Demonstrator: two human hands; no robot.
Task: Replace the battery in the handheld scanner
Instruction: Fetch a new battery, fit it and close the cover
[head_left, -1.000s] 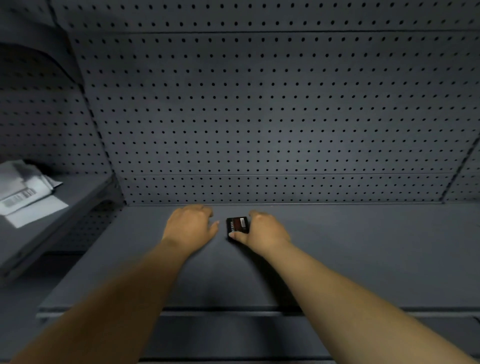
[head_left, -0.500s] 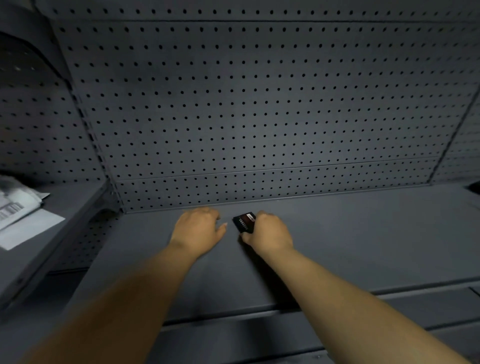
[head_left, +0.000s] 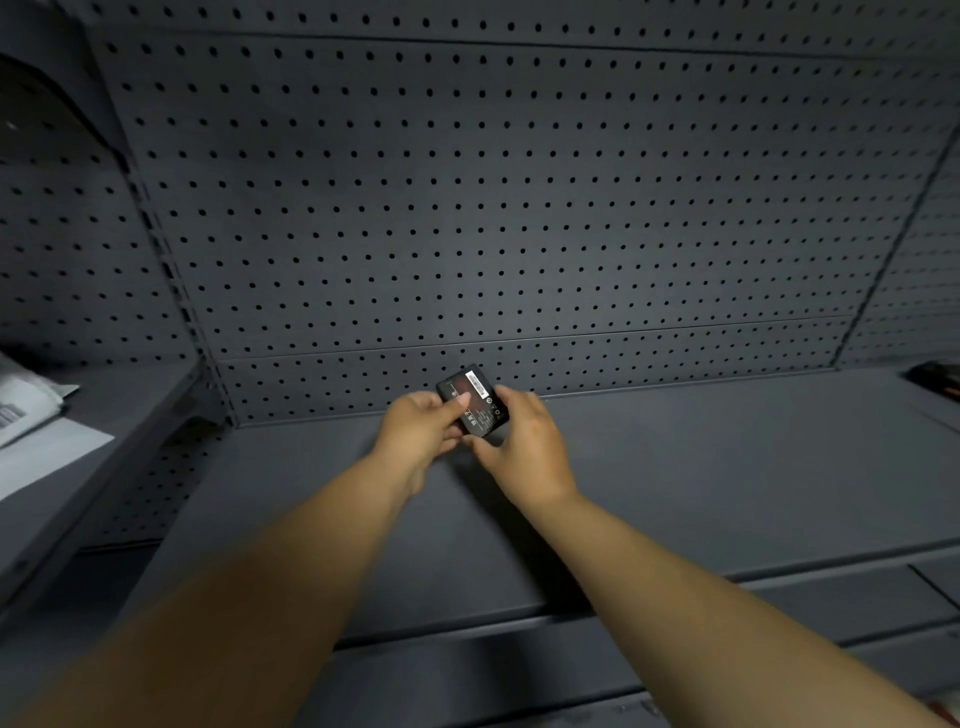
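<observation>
At the far left, white papers (head_left: 31, 415) are seen on a side shelf (head_left: 130, 410), cut off by the frame edge; a barcode-like print on them is too blurred to be read. Toward the centre, the left hand (head_left: 421, 421) is closed on the battery (head_left: 474, 399), its thumb laid across the label face and its fingers hidden underneath. The battery, a small black rectangular pack, is held tilted just above the dark grey shelf (head_left: 701, 467), close to the perforated back panel (head_left: 493, 208). A white sticker and small markings are visible on its face, but the print cannot be made out. The right hand (head_left: 524, 441) is closed on the battery's right and lower edges; its fingertips are concealed behind the pack. Both forearms are cut off by the lower frame edge. At the far right edge, a dark object (head_left: 940, 376) is seen on the shelf, mostly cropped and too dim to be identified.
</observation>
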